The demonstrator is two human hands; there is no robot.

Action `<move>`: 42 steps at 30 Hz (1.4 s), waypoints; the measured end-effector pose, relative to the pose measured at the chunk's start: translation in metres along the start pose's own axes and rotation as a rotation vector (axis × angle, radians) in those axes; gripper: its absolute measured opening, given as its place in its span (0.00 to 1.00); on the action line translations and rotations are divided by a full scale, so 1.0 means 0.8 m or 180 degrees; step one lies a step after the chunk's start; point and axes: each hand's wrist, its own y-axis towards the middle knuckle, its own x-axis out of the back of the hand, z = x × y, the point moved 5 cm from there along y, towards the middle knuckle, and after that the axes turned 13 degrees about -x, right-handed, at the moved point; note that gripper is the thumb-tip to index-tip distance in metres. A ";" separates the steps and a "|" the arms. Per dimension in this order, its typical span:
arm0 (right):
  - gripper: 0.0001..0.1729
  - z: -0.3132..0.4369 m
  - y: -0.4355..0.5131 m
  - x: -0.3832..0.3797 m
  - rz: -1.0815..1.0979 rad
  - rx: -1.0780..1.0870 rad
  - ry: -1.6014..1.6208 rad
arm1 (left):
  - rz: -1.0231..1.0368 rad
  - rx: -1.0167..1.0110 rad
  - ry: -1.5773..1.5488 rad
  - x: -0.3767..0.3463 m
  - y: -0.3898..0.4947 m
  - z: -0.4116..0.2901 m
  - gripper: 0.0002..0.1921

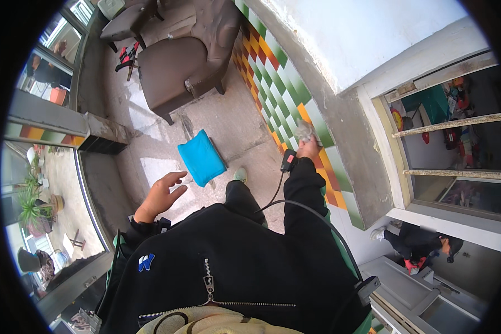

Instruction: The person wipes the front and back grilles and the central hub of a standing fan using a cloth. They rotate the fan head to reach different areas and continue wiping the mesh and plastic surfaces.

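My right hand (309, 147) holds a crumpled greyish-white cloth (305, 131) against the wall of green, white, orange and brown tiles (275, 94). A black device on a cable (289, 160) sits at my right wrist. My left hand (162, 196) is held out over the floor, fingers apart, with nothing in it. Just beyond its fingertips in the view lies a bright blue cushion or folded cloth (202, 158); what it rests on is mostly hidden.
A brown upholstered armchair (173, 71) stands ahead, with another chair (127, 27) behind it. A concrete ledge (359, 183) tops the tiles below a barred window (455, 125). Another person (419, 242) with red gloves is at the lower right. Windows line the left.
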 end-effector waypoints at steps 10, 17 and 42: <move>0.24 -0.063 -0.150 -0.040 0.1155 -0.0924 -0.0550 | 0.0228 -0.0115 -0.0319 -0.009 0.122 0.026 0.23; 0.22 0.018 -0.190 0.148 -0.0034 -0.0462 0.0355 | 0.0986 -0.0888 0.0018 -0.025 0.243 -0.007 0.22; 0.39 0.084 -0.168 0.073 -0.1302 0.1258 0.1519 | 0.1039 -0.1475 0.0633 0.095 0.184 0.045 0.23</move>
